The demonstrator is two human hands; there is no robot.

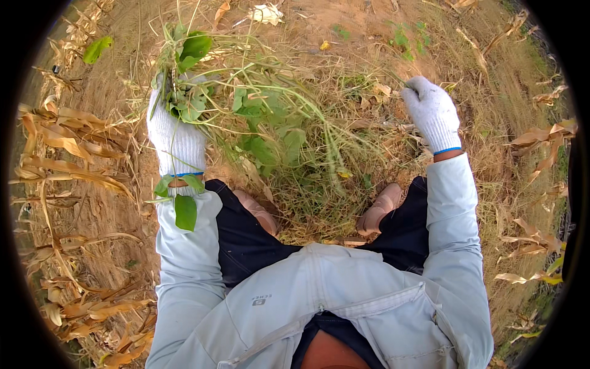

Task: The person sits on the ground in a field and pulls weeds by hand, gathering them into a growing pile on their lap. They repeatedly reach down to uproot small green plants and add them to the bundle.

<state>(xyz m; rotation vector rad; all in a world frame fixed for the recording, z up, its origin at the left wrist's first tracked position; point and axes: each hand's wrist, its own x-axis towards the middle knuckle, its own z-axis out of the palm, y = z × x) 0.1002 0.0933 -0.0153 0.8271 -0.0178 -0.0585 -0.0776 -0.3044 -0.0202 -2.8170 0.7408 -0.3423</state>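
My left hand, in a white knit glove, is closed around a bunch of pulled green weeds with long stems and broad leaves that trail toward the middle. My right hand, also gloved in white, is closed on dry grass stalks at the upper right of a grass clump. Between my two bare feet lies a tuft of green and dry grass. A loose green leaf clings to my left sleeve.
Dry brown maize stalks and leaves lie along the left side, and more dry leaves are scattered on the right. Bare sandy soil with a few small green plants shows at the top. Straw covers the ground around.
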